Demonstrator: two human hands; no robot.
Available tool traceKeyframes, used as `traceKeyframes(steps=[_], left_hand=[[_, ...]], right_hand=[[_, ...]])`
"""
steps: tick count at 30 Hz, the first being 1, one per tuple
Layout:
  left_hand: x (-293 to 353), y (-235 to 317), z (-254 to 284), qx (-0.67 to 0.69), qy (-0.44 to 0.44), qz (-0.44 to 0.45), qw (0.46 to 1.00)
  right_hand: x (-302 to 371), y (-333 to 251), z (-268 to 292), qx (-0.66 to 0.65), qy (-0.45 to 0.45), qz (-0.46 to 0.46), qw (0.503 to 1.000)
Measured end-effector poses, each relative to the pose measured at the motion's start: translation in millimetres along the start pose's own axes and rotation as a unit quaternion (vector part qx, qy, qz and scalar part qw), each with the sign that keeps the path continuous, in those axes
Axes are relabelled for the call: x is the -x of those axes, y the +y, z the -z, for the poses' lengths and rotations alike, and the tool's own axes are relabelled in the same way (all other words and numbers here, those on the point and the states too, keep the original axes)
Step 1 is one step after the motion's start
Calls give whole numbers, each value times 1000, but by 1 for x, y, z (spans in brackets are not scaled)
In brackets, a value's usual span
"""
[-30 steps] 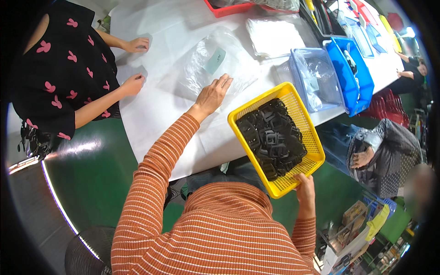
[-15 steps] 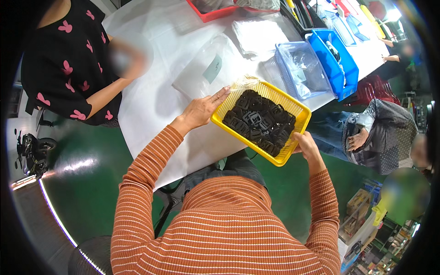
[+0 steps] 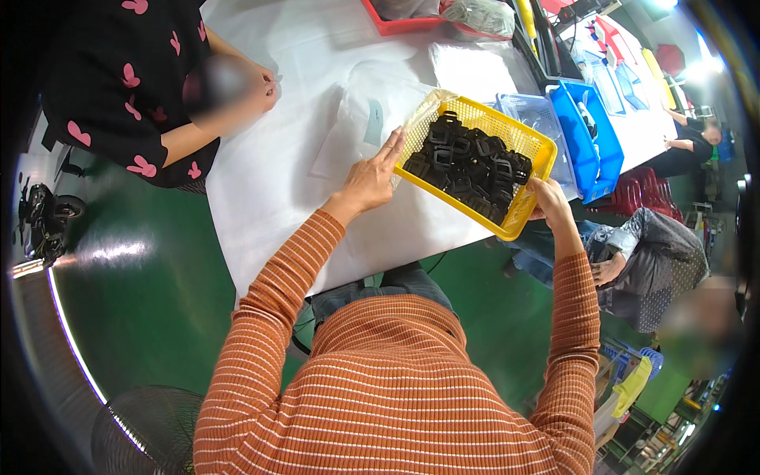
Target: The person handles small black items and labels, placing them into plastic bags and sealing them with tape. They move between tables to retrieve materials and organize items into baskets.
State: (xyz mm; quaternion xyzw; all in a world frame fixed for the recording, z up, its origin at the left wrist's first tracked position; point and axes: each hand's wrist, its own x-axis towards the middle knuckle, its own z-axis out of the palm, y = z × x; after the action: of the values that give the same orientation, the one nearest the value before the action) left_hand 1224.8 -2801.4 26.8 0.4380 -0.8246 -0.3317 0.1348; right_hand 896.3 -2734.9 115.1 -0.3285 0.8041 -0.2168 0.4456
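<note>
My right hand (image 3: 552, 203) grips the right end of a yellow plastic basket (image 3: 532, 206), thumb over the rim. Many black plastic buckles (image 3: 467, 162) lie heaped inside. The basket is raised and tilted, its left end at the mouth of a clear plastic bag (image 3: 372, 99). My left hand (image 3: 370, 178) is at that end, fingers extended along the rim and pressing the bag's edge against it; part of its grip is hidden. The bag rests on the white table (image 3: 277, 198) and has a pale label (image 3: 374, 121).
Clear plastic packaging (image 3: 475, 71) and a red tray (image 3: 396, 24) lie farther back. Beyond the basket stand a translucent bin (image 3: 546, 119) and a blue bin (image 3: 590, 134). One person (image 3: 134, 87) stands at the left, another (image 3: 657, 253) at the right.
The basket and both hands have moved up and to the right in the picture. The bag stands more raised beside the basket, and the buckles have shifted a little.
</note>
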Motion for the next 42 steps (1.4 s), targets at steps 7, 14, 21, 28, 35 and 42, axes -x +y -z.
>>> traceKeyframes(steps=[7, 14, 21, 28, 35, 42], left_hand=[[-20, -10, -5, 40, 123, -41, 991], [-32, -18, -27, 101, 133, 44, 985], [-30, -38, -50, 103, 220, 59, 968], [-29, -20, -38, 147, 277, 100, 944], [-17, -20, -13, 245, 337, 130, 900], [-2, -32, 1, 236, 367, 154, 886]], right_hand=[[-4, -68, -9, 172, 44, 57, 982], [-37, -135, -44, 332, 44, 90, 938], [-38, -192, -104, 518, 122, 229, 815], [-22, -239, -175, 676, 167, 337, 634], [15, -273, -240, 739, 180, 413, 501], [60, -284, -301, 761, 152, 471, 420]])
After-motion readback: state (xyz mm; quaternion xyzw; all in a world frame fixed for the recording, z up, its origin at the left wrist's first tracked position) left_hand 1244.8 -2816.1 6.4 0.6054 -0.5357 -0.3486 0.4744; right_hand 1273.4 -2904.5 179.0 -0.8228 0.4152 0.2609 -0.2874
